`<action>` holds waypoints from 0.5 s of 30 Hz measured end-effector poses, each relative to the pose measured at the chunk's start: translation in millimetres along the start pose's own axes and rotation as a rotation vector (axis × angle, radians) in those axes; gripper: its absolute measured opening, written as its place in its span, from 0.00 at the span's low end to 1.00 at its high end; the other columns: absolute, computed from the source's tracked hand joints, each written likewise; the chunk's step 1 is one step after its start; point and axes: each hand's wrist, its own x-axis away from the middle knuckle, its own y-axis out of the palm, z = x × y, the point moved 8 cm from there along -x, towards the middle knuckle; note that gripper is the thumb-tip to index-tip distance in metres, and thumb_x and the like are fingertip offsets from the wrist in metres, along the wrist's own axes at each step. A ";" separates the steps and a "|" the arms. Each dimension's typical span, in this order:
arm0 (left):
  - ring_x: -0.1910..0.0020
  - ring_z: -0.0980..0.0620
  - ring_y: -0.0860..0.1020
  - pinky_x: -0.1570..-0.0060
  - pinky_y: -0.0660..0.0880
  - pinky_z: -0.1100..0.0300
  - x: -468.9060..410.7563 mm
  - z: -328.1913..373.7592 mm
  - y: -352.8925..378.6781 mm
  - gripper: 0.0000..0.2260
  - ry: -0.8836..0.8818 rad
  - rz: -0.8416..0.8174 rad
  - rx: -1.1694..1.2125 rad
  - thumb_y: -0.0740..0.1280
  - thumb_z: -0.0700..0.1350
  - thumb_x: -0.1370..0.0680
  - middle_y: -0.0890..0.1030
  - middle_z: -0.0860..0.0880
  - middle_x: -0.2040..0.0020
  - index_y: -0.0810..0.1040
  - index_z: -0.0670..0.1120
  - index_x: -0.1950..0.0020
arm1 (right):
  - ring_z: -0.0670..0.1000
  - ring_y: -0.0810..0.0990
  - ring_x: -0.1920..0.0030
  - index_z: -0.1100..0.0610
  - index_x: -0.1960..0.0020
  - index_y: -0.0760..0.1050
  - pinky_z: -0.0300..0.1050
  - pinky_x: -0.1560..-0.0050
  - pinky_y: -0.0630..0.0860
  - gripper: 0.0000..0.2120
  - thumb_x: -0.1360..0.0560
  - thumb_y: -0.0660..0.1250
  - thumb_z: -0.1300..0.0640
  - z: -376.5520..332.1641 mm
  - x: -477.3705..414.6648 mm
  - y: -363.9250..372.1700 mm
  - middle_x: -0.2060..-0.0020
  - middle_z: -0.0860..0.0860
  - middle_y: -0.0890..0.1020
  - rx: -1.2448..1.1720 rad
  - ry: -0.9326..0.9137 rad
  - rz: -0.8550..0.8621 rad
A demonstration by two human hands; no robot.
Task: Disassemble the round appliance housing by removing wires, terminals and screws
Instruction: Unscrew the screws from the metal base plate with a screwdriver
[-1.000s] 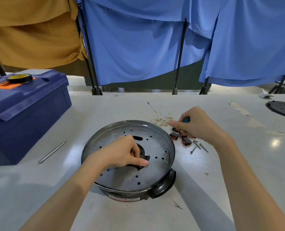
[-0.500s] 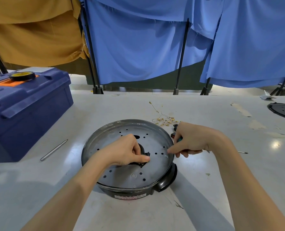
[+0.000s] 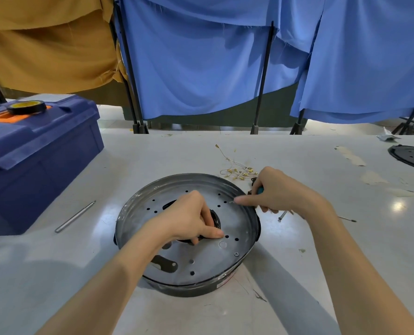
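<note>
The round appliance housing [image 3: 201, 259] lies upside down on the white table, its grey perforated base plate facing up. My left hand [image 3: 189, 218] rests on the plate's middle, fingers gripping the edge of the dark central opening. My right hand [image 3: 278, 192] is at the housing's far right rim, closed around a teal-handled screwdriver [image 3: 260, 189], with a small metal tip showing at the fingertips over the plate. One screw [image 3: 236, 254] sits in the plate near its right edge. A bundle of removed wires with brass terminals [image 3: 237, 171] lies just beyond the housing.
A blue toolbox [image 3: 36, 155] with a tape roll [image 3: 26, 107] stands at the left. A metal rod [image 3: 75, 216] lies beside it. Loose screws [image 3: 282, 215] lie right of the housing. A black perforated disc [image 3: 411, 157] sits at the far right edge. Cloth curtains hang behind.
My right hand came back from the loose parts on the table to the housing's rim with the screwdriver. The housing has turned under my left hand, whose grip stays at the middle.
</note>
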 end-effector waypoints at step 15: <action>0.68 0.51 0.81 0.62 0.78 0.57 -0.4 5.9 -8.6 0.17 -0.210 0.227 -0.180 0.75 0.55 0.30 0.79 0.48 0.72 0.77 0.42 0.56 | 0.56 0.73 0.69 0.64 0.62 0.77 0.48 0.65 0.72 0.24 0.22 0.63 0.44 -15.0 -2.5 -24.7 0.72 0.55 0.76 -0.145 -0.093 0.516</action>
